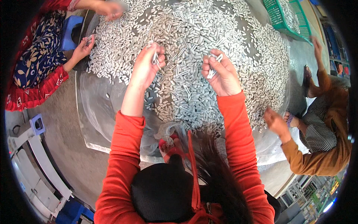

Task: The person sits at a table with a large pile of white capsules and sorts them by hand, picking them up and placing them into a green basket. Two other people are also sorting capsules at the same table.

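Observation:
A wide heap of small, silvery-grey, elongated metal pieces [201, 86] covers the ground sheet before me. Longer looped or paired pieces lie scattered among the short ones. Above the left part of the heap, my left hand [147, 63] is closed around a few slim silvery pieces [155, 58], which stick out between its fingers. My right hand [223, 74], farther right over the heap, pinches a small bunch of similar slim pieces [212, 72] between thumb and fingers. The exact shape of the held pieces is partly hidden by my fingers.
A green basket [274, 15] holding silvery pieces stands far right. Co-workers' hands work at the left, one hand [80, 50] beside a blue stool [70, 31], and at the right, another hand [276, 123]. Clear plastic sheeting [99, 102] edges the heap; my foot [173, 147] is near.

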`<action>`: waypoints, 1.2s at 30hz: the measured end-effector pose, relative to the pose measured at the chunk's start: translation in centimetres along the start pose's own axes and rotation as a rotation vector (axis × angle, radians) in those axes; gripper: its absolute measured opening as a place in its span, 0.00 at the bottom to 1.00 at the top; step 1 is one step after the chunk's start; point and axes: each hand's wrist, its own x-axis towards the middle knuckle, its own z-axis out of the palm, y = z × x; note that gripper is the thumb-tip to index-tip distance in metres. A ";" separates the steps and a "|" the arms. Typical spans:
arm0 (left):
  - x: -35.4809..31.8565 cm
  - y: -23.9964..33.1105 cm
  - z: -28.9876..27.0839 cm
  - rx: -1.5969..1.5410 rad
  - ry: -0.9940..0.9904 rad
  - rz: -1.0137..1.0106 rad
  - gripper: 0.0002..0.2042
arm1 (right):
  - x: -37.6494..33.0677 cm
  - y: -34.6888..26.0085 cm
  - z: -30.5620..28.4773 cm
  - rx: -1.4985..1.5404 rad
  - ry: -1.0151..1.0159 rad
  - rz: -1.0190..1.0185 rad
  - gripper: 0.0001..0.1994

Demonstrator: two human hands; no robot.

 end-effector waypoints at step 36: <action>-0.1 -0.4 -3.1 -0.290 0.013 -0.090 0.10 | 4.2 5.1 2.7 -2.077 -0.012 -0.300 0.07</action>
